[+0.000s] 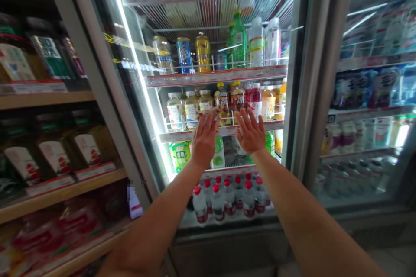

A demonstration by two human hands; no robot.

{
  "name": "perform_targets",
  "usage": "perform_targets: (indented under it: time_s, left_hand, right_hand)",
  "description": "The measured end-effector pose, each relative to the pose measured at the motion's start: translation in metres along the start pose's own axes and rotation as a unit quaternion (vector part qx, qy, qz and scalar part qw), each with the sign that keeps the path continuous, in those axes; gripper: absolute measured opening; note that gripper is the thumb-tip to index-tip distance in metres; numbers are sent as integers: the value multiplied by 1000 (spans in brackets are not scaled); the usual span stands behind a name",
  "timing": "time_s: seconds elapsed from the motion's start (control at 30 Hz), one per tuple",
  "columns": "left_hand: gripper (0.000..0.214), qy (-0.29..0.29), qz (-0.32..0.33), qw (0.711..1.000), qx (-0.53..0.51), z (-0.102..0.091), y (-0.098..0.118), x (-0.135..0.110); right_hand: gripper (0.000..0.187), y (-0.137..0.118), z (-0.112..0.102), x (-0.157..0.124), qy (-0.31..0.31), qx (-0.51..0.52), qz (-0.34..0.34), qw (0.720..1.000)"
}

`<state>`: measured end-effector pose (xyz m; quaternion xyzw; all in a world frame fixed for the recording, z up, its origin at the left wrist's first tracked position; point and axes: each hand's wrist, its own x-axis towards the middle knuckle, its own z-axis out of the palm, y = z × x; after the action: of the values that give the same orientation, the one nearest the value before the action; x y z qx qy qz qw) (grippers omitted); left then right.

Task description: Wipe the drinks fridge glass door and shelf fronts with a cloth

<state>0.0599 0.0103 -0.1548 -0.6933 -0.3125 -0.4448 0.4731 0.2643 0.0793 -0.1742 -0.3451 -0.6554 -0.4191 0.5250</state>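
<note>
Both my arms reach forward to a drinks fridge, whose glass front [256, 229] shows streaks of reflected light. Under the fingers of my left hand [204, 140] is a crumpled, brownish patterned cloth [209, 114], held against or close to the glass. My right hand [251, 132] is beside it, palm forward with the fingers spread and nothing in it. Behind the hands, bottles of brown tea [222, 97] and a red drink [254, 97] stand on a wire-fronted shelf. Whether the right palm touches the glass I cannot tell.
Cans [203, 54] and a green bottle [238, 39] stand on the shelf above. Red-capped water bottles [218, 201] fill the fridge floor. To the left is an open wooden shelf [65, 181] with large bottles; another glass-fronted fridge [367, 112] stands right.
</note>
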Motion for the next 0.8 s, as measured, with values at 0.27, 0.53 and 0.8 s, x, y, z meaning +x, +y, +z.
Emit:
perform_targets:
  time_s: [0.27,0.53,0.8]
  left_hand:
    - [63,-20,-7,1000,-2,1,-4,19]
    - [51,-68,68,995,3,-4,14,-15]
    - [52,-27,-31,997,65,-33,-29,-31]
  right_hand:
    - [68,0,-1,0,4,-2,-3,1000]
    - [69,0,0,0,-4,5,2,1000]
    - [68,-1,1,-1,5,-13,-2,1000]
